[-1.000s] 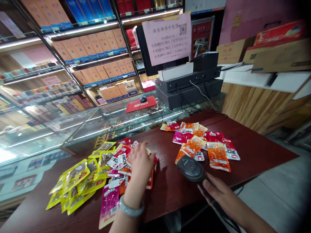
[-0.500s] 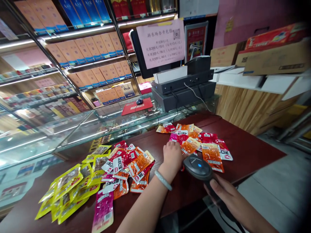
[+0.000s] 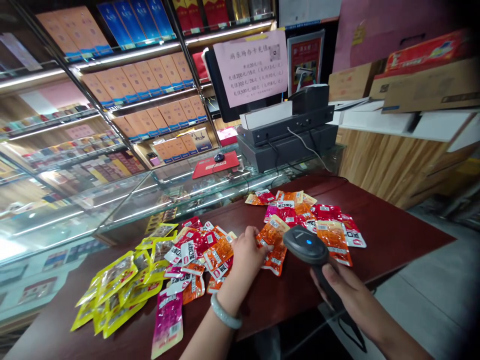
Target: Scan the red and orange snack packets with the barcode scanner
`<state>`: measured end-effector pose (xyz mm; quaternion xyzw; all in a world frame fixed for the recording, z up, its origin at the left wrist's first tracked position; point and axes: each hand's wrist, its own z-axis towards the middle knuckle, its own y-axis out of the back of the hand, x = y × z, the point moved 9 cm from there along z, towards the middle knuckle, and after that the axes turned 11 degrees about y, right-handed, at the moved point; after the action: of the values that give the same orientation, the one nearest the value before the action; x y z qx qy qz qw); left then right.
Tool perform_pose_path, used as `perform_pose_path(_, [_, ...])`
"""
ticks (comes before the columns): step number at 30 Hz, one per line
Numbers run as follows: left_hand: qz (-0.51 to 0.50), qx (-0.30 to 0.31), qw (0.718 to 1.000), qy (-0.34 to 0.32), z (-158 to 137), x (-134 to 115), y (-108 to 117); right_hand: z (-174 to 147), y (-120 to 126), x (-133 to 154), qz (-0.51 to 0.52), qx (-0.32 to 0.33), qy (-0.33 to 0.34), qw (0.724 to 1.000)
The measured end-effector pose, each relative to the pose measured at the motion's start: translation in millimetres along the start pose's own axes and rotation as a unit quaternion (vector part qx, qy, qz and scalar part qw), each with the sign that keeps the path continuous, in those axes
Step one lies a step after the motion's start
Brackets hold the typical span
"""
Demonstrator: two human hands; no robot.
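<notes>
My right hand (image 3: 339,280) is wrapped round the handle of a black barcode scanner (image 3: 305,245) with a blue light on top. Its head points left, toward an orange snack packet (image 3: 273,229). My left hand (image 3: 249,250) pinches that packet at its left edge, thumb over the front. Another orange packet (image 3: 275,260) lies partly under it. To the right and behind is a pile of red and orange packets (image 3: 330,235). Left of my left hand lies a second pile of red, white and orange packets (image 3: 202,250), with a purple packet (image 3: 167,320) at its near end.
Yellow packets (image 3: 116,280) are heaped on the left of the dark red table (image 3: 397,230). Behind it stand a glass display counter (image 3: 131,200), a red mat with a mouse (image 3: 215,165) and a black cash drawer (image 3: 288,145). The scanner's cable (image 3: 354,332) hangs at the right.
My left hand has moved left and toward me, bringing an orange packet away from the right-hand pile. The scanner stays in my right hand, nearly in place.
</notes>
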<state>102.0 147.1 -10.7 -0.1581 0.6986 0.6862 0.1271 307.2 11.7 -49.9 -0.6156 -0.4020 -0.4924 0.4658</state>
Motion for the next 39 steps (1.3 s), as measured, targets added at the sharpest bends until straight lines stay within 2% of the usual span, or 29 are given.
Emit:
perform_pose_path(7, [-0.018, -0.012, 1.0, 0.012, -11.5, 20.8, 2.4, -3.3, -24.9, 11.7, 0.0, 0.027, 0.005, 1.0])
perform_pose_path(10, [-0.027, -0.026, 0.999, 0.038, -12.4, 44.4, 15.5, -4.9, -28.9, 10.4, 0.001, 0.045, 0.005, 0.999])
perform_pose_path(12, [-0.017, -0.068, 0.994, 0.085, -12.9, 70.3, 36.0, -5.2, -25.9, 6.4, 0.001, 0.043, 0.001, 0.999])
perform_pose_path(14, [0.012, -0.155, 0.979, 0.134, -17.4, 93.0, 65.3, -5.0, -19.1, 1.8, -0.001, 0.028, -0.006, 1.0])
perform_pose_path(16, [0.043, -0.236, 0.961, 0.14, -25.7, 97.2, 87.8, -4.3, -11.9, -1.6, -0.009, 0.013, -0.014, 1.0])
perform_pose_path(17, [0.054, -0.25, 0.959, 0.123, -28.9, 91.2, 90.6, -3.8, -9.3, -2.7, -0.012, 0.009, -0.018, 1.0])
perform_pose_path(19, [0.07, -0.21, 0.973, 0.062, -31.9, 67.5, 76.5, -2.5, -6.3, -3.5, -0.015, 0.009, -0.02, 1.0])
perform_pose_path(22, [0.096, -0.104, 0.99, -0.027, -38.6, 23.3, 32.7, -1.0, -4.9, -3.6, -0.025, 0.018, -0.018, 0.999])
perform_pose_path(24, [0.116, -0.065, 0.99, -0.055, -43.2, 1.9, 8.9, -1.1, -3.7, -4.1, -0.039, 0.021, -0.016, 0.999])
perform_pose_path(26, [0.127, -0.038, 0.989, -0.065, -44.8, -9.4, -6.6, -1.6, -3.1, -4.3, -0.041, 0.026, -0.011, 0.999])
perform_pose_path(29, [0.118, -0.01, 0.992, -0.045, -40.9, -7.0, -14.3, -2.7, -3.8, -5.3, -0.031, 0.035, -0.01, 0.999])
perform_pose_path(34, [0.056, 0.025, 0.998, -0.011, -30.8, 15.0, -15.4, -2.2, -8.8, -1.5, -0.049, 0.045, 0.005, 0.998])
perform_pose_path(39, [0.032, 0.029, 0.999, 0.002, -29.1, 24.2, -18.6, -2.4, -19.7, 3.2, -0.051, 0.059, 0.007, 0.997])
